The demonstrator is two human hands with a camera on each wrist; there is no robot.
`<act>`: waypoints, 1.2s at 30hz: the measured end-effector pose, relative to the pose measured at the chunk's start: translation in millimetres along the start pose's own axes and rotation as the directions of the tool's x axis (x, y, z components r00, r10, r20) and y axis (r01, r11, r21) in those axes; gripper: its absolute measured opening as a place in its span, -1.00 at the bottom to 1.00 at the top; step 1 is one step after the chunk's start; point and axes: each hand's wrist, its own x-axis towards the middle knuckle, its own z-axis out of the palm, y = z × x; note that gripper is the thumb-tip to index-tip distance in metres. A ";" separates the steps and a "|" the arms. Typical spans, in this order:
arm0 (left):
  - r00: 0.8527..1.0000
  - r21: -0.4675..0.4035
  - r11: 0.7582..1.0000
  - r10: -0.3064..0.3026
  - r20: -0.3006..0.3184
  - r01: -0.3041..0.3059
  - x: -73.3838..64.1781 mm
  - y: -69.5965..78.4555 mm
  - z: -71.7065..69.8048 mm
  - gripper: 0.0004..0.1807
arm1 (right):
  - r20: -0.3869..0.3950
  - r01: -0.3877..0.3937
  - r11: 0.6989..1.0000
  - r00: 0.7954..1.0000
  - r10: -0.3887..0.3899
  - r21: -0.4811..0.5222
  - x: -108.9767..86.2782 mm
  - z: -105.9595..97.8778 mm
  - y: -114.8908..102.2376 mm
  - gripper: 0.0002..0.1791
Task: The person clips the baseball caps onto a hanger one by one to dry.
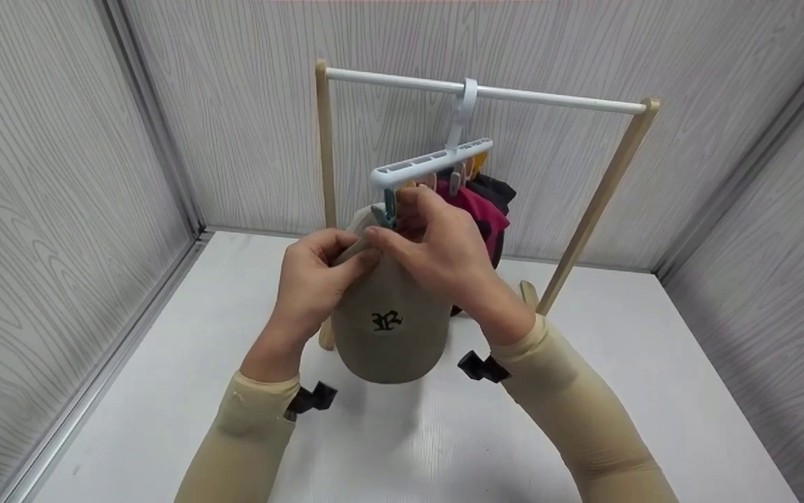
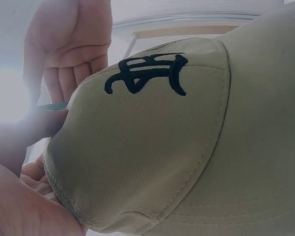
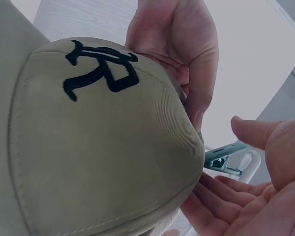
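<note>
A khaki baseball cap (image 1: 391,349) with a dark embroidered emblem (image 1: 387,321) hangs brim down under a white clip hanger (image 1: 415,169). My left hand (image 1: 314,276) pinches the cap's upper edge between thumb and fingers. At that same edge, a teal clip (image 3: 225,158) on the hanger meets the cap. My right hand (image 1: 447,248) is around the clip, its thumb (image 3: 253,132) apart from it and its fingers (image 3: 226,199) extended beside the cap. Part of the right fingers is hidden behind the cap.
A rack with a white rail (image 1: 555,102) and wooden legs (image 1: 601,202) carries the hanger. Behind the cap hang a magenta and black item (image 1: 475,209) and a dark one (image 1: 492,190), with more clips (image 1: 455,181) above. The rack stands on a white tabletop (image 1: 653,391) between patterned panels.
</note>
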 end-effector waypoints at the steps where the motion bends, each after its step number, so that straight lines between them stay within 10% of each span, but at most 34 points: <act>1: 1.000 0.002 1.000 0.002 0.001 -0.002 0.0 -0.2 -0.3 -0.82 | -0.010 -0.002 1.000 1.000 0.002 -0.003 1.5 1.1 -1.2 -0.41; 16: 1.000 0.007 1.000 0.000 0.000 0.000 -0.6 -1.3 -2.9 -0.85 | -0.115 0.079 0.994 0.990 -0.087 -0.079 15.8 20.4 -2.9 -0.54; 36: 1.000 -0.019 1.000 0.017 0.004 -0.016 -3.9 -1.4 -2.1 -0.88 | -0.096 0.094 0.992 0.992 -0.086 0.081 9.7 8.8 -2.9 -0.56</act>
